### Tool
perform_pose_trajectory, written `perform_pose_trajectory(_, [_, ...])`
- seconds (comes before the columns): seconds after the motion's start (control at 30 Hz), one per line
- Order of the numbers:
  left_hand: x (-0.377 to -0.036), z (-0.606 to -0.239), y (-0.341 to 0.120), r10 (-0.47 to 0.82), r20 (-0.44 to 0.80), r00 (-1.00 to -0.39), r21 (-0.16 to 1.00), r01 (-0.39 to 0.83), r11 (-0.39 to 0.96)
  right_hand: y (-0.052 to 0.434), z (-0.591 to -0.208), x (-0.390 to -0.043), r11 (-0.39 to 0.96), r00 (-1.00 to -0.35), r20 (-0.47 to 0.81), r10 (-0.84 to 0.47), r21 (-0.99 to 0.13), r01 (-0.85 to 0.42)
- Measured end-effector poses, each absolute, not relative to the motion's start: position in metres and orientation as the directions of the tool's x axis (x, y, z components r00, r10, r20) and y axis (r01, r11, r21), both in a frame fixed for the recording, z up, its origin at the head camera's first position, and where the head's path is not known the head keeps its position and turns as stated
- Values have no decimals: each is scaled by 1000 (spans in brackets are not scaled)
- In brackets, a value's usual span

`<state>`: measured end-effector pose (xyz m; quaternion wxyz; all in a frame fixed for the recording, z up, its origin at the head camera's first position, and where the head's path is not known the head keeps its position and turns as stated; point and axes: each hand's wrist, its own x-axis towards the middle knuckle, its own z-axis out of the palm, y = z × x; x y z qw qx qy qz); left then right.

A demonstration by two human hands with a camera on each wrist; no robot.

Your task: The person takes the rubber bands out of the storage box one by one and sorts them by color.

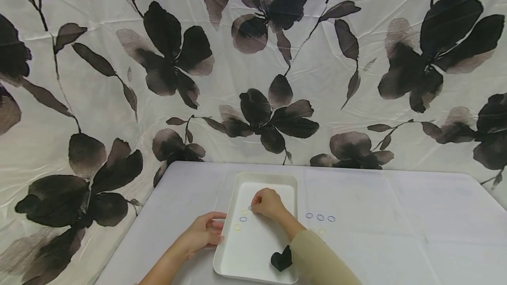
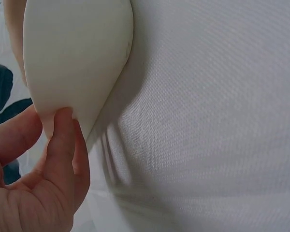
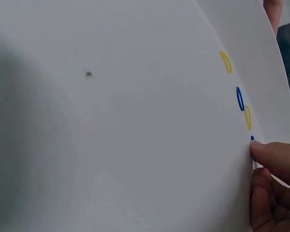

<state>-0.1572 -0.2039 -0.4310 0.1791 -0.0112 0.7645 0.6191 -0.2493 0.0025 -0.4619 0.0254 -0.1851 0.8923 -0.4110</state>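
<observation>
A flowered cloth (image 1: 253, 56) hung behind the table (image 1: 396, 214). On the tray (image 1: 257, 250), the right hand (image 1: 268, 202) pinched a blue ring (image 3: 252, 139), likely light and slippery, best nipped at its rim; the left hand (image 1: 206, 232) gripped the tray's edge.

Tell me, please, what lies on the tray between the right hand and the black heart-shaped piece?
In the head view, only bare white tray floor lies between the right hand and the black heart-shaped piece. The small rings lie off to the left.

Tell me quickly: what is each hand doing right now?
Left hand: fingers grip the left rim of the white rectangular plastic tray.
Right hand: fingertips pinch a small blue rubber ring on the tray floor.
</observation>
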Motion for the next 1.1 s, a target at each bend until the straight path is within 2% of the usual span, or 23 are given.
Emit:
perform_pose_trajectory(0.23, [-157,-432,-203,188,-289,-939,940,-241,241,3,-454,-248,637,-905,62,-420,-690,-343])
perform_pose_trajectory(0.4, [-158,-433,-201,187,-287,-939,941,-239,240,8,-452,-249,619,-892,68,-446,-697,-362])
perform_pose_trajectory(0.8, [-158,-432,-202,194,-287,-938,941,-239,240,18,-447,-253,558,-905,28,-424,-779,-285])
perform_pose_trajectory(1.1, [-157,-432,-203,188,-289,-939,940,-242,240,24,-432,-248,455,-884,42,-466,-846,-280])
